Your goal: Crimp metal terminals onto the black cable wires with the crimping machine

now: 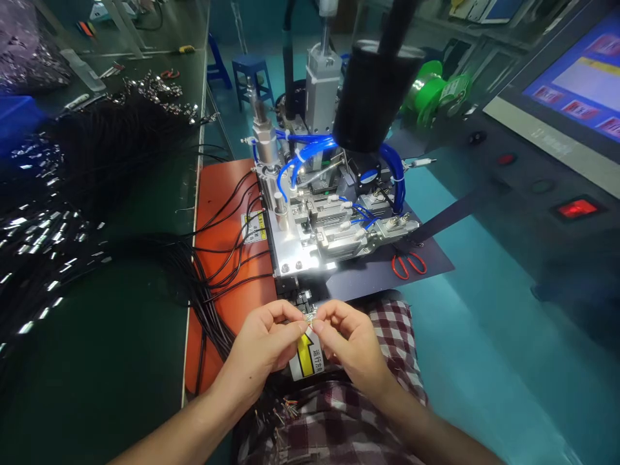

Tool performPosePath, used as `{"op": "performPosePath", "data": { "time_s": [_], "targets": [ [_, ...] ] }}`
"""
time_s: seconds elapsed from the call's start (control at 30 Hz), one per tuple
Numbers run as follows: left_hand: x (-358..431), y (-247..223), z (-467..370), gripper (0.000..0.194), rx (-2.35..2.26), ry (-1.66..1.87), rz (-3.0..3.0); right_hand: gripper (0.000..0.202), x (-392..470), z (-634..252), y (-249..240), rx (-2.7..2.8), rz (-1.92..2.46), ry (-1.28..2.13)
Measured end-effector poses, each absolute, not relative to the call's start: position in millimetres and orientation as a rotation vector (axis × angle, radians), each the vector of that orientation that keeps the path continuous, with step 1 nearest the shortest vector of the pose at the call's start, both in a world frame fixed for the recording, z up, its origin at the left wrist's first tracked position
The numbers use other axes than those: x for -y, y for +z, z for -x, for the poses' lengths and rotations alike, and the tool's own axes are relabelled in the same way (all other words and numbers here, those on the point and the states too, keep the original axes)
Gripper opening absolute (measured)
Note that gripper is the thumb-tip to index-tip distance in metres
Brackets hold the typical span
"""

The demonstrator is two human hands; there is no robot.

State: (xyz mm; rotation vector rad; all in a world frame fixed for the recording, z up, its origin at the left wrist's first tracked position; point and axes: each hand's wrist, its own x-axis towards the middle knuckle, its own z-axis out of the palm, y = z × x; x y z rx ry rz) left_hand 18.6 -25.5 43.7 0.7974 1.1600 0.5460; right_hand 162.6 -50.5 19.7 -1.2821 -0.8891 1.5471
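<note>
My left hand and my right hand meet at the front edge of a metal machine. Thumb and forefinger of each are pinched on thin, light-coloured wire ends, whose detail is too small to tell. Just beneath the hands is a white label with a yellow arrow. Black cables run from the left to the machine's side over an orange board. Some stripped coloured wire ends rest by the lap.
Heaps of black cables with shiny ends cover the dark bench at left. Red-handled scissors lie right of the machine. A black cylinder hangs above it. Beyond are a green spool, a blue stool and a control screen.
</note>
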Motion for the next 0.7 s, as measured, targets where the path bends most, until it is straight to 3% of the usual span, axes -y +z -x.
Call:
{"op": "performPosePath", "data": {
  "time_s": [0.7],
  "targets": [
    [23.8, 45.0, -20.6, 0.018, -1.174, 0.52, -0.844, 0.008, 47.5, -172.4, 21.3, 1.236, 1.34, 1.274]
  ]
}}
